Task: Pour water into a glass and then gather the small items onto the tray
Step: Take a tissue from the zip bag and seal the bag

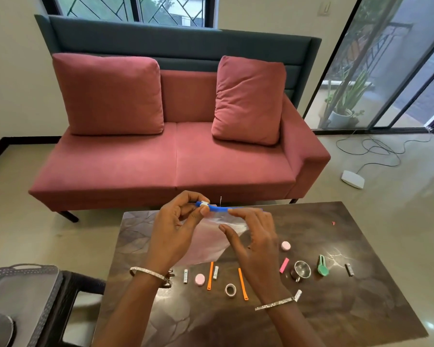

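Note:
I hold a clear zip bag (pixel 211 236) with a blue zip strip above the dark table (pixel 336 309). My left hand (pixel 176 229) pinches the white slider at the strip's left end. My right hand (pixel 253 236) pinches the strip further right, fingers bent over the bag's top. Small items lie on the table below: two orange sticks (pixel 210 275), pink round caps (pixel 200 279), a tape roll (pixel 230 289), a small metal cup (pixel 301 270), a pink bar (pixel 284 265), a green clip (pixel 322 266). A grey tray (pixel 0 279) rests on a stool at the left.
A red sofa (pixel 176 159) with two cushions stands beyond the table. A white box (pixel 352 179) with cables lies on the floor at the right, before glass doors. Small patterned sticks (pixel 185 276) and a dark one (pixel 349 269) also lie on the table.

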